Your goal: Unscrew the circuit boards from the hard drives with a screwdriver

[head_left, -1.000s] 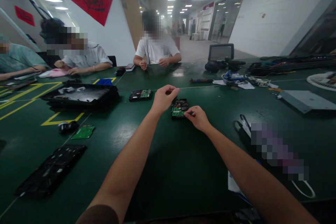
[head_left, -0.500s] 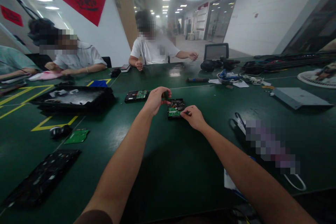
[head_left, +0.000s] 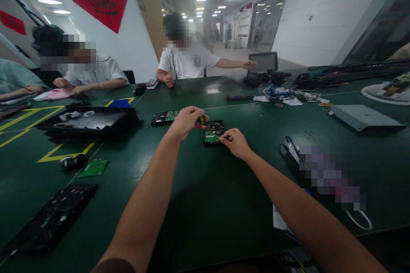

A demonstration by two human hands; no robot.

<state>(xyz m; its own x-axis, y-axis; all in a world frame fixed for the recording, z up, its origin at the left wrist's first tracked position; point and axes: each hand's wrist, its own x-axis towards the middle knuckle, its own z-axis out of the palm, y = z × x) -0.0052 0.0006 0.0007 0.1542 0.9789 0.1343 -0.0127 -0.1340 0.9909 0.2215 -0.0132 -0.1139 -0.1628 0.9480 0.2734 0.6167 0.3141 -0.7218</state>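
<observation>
A hard drive (head_left: 212,137) lies on the green table in front of me, its green circuit board facing up. My left hand (head_left: 186,123) is closed around a short yellow-and-black screwdriver (head_left: 202,120) at the drive's far left corner; most of the tool is hidden by the fingers. At the drive's right edge, my right hand (head_left: 236,142) has thumb and fingers pinched together, touching the near right side. Whatever is between those fingertips is too small to make out. Another hard drive (head_left: 162,117) lies just beyond my left hand.
A black tray (head_left: 86,119) stands at left, with a loose green circuit board (head_left: 94,167) and a black casing (head_left: 53,217) nearer. A grey metal box (head_left: 367,117) and a strapped pouch (head_left: 329,177) are at right. Across the table, a person (head_left: 188,62) reaches sideways.
My left hand has shifted slightly, and more yellow of the screwdriver shows. My right hand stays at the drive's edge. The person opposite has stretched an arm toward the black object.
</observation>
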